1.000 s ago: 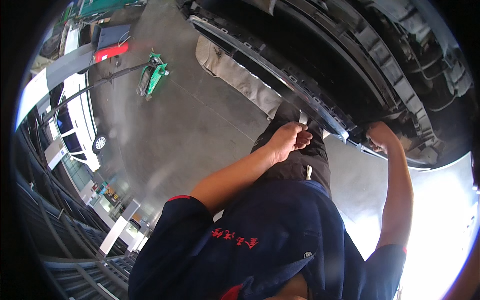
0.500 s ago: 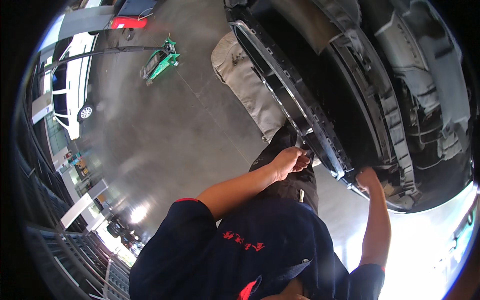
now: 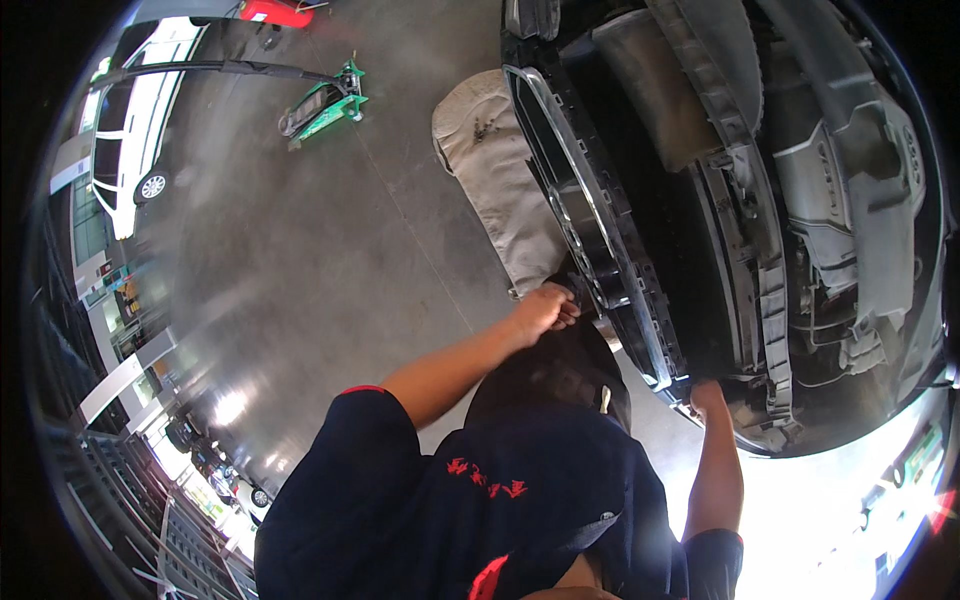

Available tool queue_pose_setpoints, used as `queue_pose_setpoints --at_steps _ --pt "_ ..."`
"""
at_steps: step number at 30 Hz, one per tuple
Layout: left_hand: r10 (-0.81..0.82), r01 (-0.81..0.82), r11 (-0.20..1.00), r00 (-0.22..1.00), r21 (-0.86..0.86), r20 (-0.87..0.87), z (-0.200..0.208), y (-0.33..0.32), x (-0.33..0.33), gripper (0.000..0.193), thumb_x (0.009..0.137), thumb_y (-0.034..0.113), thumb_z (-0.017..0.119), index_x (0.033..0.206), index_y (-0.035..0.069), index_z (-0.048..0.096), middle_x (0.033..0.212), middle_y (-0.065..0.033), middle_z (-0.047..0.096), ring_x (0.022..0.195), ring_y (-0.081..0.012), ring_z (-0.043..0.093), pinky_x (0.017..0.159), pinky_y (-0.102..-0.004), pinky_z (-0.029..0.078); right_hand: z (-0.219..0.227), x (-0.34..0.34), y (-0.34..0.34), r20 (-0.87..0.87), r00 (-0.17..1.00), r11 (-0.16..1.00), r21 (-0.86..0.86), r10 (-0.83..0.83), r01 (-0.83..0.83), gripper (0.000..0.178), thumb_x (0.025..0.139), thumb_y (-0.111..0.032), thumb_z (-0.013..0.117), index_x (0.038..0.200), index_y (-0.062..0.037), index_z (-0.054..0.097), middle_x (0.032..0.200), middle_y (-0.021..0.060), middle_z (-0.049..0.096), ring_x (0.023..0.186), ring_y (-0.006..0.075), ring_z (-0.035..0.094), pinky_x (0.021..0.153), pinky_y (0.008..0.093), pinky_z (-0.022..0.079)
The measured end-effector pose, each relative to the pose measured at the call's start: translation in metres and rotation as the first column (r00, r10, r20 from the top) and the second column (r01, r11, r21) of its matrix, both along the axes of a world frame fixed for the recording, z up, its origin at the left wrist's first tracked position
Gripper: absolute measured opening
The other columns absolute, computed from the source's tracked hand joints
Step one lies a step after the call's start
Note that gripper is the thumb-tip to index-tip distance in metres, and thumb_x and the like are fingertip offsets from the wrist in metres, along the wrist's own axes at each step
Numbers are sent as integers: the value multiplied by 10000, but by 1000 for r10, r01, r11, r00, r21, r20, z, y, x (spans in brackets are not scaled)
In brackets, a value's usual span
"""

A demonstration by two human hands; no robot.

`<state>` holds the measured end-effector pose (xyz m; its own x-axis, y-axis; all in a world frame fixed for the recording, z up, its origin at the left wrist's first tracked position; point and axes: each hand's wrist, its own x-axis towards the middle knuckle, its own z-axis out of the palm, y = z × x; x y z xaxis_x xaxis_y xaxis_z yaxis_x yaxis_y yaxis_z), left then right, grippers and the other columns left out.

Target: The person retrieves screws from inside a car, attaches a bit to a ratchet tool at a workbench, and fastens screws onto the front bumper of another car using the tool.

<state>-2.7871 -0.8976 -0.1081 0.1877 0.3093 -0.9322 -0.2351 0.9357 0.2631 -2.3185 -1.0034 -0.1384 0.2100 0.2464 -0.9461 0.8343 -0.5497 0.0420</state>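
Observation:
In front of me, to the right, stands a car with its front end opened up; its dark front bumper (image 3: 640, 330) carries a chrome-edged grille (image 3: 570, 165). My left hand (image 3: 546, 309) is closed with curled fingers just in front of the bumper's outer face, above my dark trousers. What it holds, if anything, is hidden. At the near end of the bumper my right hand (image 3: 706, 396) is closed over the upper edge, its fingertips hidden behind it. Behind the grille a dark gap shows, then a ribbed crossbeam (image 3: 775, 310).
A pale fabric cover (image 3: 495, 180) lies beyond my left hand, beside the bumper. A green floor jack (image 3: 325, 105) with a long dark handle rests farther off on the grey floor. The engine cover (image 3: 815, 190) is at right. A white car (image 3: 145, 120) and a red cylinder (image 3: 278, 12) are far left.
The view has shifted, and the car's front sits slightly differently in it. Both hands keep their closed shape; the left appears a little farther from the bumper's face.

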Motion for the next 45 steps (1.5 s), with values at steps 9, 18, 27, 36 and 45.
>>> queue_pose_setpoints --at_steps 9,18,27,36,45 --pt "-101 165 984 838 73 -536 -26 -103 -166 381 1008 298 432 1222 28 594 1055 -145 708 885 -231 671 759 -359 526 10 -26 31 172 939 926 -187 -297 328 196 904 52 499 729 14 577 580 120 511 411 189 435 375 352 321" --pt "-155 157 987 847 -38 -508 20 -231 -196 353 1000 245 457 1213 -8 581 969 -136 674 801 -187 620 711 -348 509 25 -26 36 59 908 891 -175 -415 419 173 908 -56 443 868 57 569 654 200 624 372 150 415 334 322 270" --pt "-452 439 889 802 -128 -390 -14 -126 -252 393 1026 297 439 1214 -21 571 1049 -180 694 880 -229 680 807 -366 553 34 -39 31 168 949 961 22 268 -275 399 834 -205 643 1151 38 636 1073 272 685 979 345 697 804 423 573" --pt "-221 168 974 854 -151 -471 -38 78 -305 327 985 185 425 1198 -5 585 949 -123 698 789 -172 656 695 -324 527 62 -93 91 352 918 971 -214 181 -109 298 898 -139 592 1179 -55 645 1166 249 674 1136 382 645 923 439 541" --pt "-436 350 892 830 -284 -346 -47 118 -302 356 979 170 402 1221 -31 568 964 -136 703 815 -183 673 725 -327 542 36 -84 63 497 868 999 -29 -24 44 178 907 -76 565 1048 -29 664 988 214 710 924 375 695 792 451 542"
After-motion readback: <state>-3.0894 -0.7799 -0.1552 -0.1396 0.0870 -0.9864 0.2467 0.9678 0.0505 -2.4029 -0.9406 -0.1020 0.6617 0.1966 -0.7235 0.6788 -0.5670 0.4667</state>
